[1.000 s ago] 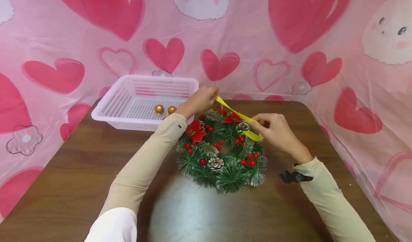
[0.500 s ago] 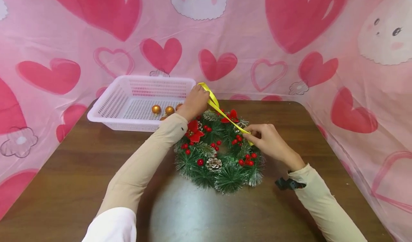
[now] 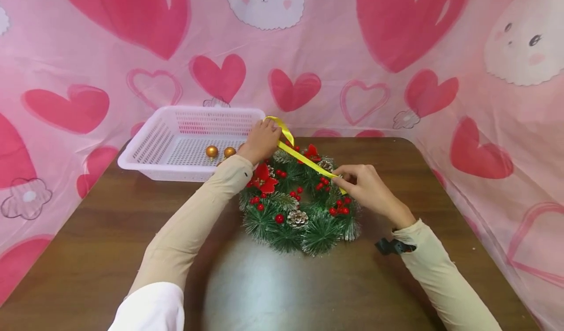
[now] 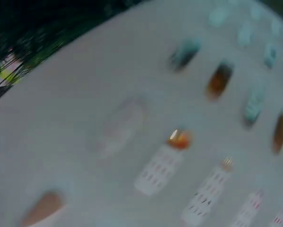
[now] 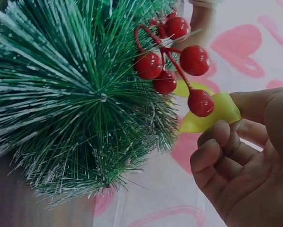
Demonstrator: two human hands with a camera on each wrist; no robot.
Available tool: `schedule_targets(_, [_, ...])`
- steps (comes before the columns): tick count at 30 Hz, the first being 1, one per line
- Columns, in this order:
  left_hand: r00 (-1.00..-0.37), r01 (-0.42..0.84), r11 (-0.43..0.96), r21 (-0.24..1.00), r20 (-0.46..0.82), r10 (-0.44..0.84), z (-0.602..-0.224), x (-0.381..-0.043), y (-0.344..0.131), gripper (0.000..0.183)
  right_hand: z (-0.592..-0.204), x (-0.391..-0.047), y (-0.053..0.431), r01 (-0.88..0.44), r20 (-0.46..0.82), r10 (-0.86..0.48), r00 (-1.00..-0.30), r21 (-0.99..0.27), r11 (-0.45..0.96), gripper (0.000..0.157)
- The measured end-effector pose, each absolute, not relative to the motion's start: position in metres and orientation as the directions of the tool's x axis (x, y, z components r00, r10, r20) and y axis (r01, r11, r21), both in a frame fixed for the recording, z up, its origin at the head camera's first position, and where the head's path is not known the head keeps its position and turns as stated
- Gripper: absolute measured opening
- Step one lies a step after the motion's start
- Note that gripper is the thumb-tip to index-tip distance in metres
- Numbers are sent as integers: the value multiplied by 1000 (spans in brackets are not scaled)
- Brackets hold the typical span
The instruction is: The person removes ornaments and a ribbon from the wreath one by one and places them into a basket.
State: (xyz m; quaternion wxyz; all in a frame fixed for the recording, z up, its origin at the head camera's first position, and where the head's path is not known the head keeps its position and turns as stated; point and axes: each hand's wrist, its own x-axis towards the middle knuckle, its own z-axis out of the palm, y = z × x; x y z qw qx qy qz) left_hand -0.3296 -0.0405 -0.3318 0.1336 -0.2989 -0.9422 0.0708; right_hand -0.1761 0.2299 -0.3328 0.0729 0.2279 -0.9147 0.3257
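Note:
A green artificial wreath with red berries, red flowers and frosted pinecones lies on the wooden table. Across its far right part runs a yellow ribbon, stretched between both hands. My left hand holds the ribbon beside the basket's right end, its fingertips mostly hidden; a loop of ribbon curves out past them. At the wreath's right side, my right hand pinches the ribbon between thumb and forefinger, with a short end hanging below. The right wrist view shows the pinched ribbon behind a cluster of red berries.
A white perforated basket stands at the back left, with gold ball ornaments in it. Its wall fills the blurred left wrist view. Behind the table hangs a pink cloth printed with hearts.
My left hand has moved left and slightly down towards the basket, drawing the ribbon out longer. My right hand has shifted a little down, still pinching it. The wreath has barely moved.

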Motion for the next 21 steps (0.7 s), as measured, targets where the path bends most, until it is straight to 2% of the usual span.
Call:
schedule_targets(3, [-783, 582, 791, -189, 132, 608, -338, -333, -44, 48, -335, -177, 229, -466, 274, -378, -884, -559, 686, 15])
schedule_targets(5, [-780, 584, 786, -204, 129, 613, -340, -336, -45, 52, -335, -177, 229, -474, 281, -382, -880, -554, 684, 14])
schedule_targets(8, [-770, 567, 793, -222, 199, 606, -339, -338, -44, 45, -334, -178, 229, -478, 285, -384, -878, -555, 681, 14])
schedule_targets(11, [-761, 566, 807, -168, 270, 589, -338, -342, -43, 39, -333, -179, 230, -481, 284, -389, -876, -558, 676, 14])
schedule_targets(14, [-751, 623, 781, -38, 251, 611, -337, -345, -40, 40, -332, -179, 231, -487, 284, -397, -873, -559, 671, 14])
schedule_targets(18, [-696, 713, 671, 203, 90, 712, -334, -346, -26, 51, -331, -178, 232, -488, 285, -398, -872, -554, 674, 13])
schedule_targets(21, [-664, 706, 637, 310, -25, 748, -335, -348, -17, 56, -330, -176, 232, -485, 274, -402, -873, -556, 674, 13])
